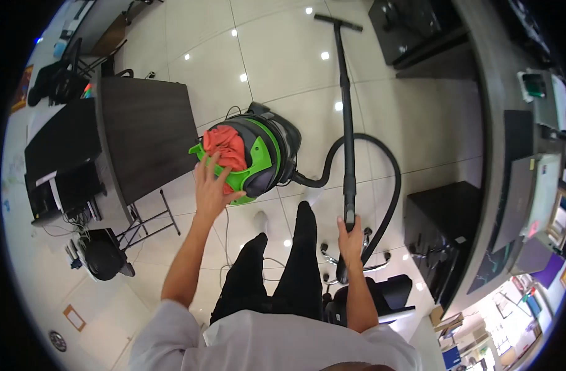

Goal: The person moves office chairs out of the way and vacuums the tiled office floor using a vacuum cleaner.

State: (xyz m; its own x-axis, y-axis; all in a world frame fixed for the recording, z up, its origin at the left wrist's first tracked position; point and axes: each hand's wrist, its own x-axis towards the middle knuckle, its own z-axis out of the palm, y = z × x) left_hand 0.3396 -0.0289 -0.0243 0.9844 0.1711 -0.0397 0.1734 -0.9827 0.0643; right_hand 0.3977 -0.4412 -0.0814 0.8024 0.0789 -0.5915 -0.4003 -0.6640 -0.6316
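Observation:
A green and black vacuum cleaner (270, 148) stands on the tiled floor, with a crumpled red cloth (226, 147) on its top. My left hand (212, 185) is at the near side of the vacuum's green rim, fingers spread, fingertips at the cloth's lower edge. My right hand (350, 240) is wrapped round the handle end of the black vacuum wand (348, 123). The wand reaches away over the floor to a flat floor head (338, 23). A black hose (391, 167) loops from the vacuum round the right side of the wand to its handle.
A dark desk (148, 133) is at the left, with folding metal legs below. Behind my right arm is a black wheeled chair (382, 297). Dark cabinets (443, 216) and a long counter line the right side. A thin cable (226, 235) lies near my feet.

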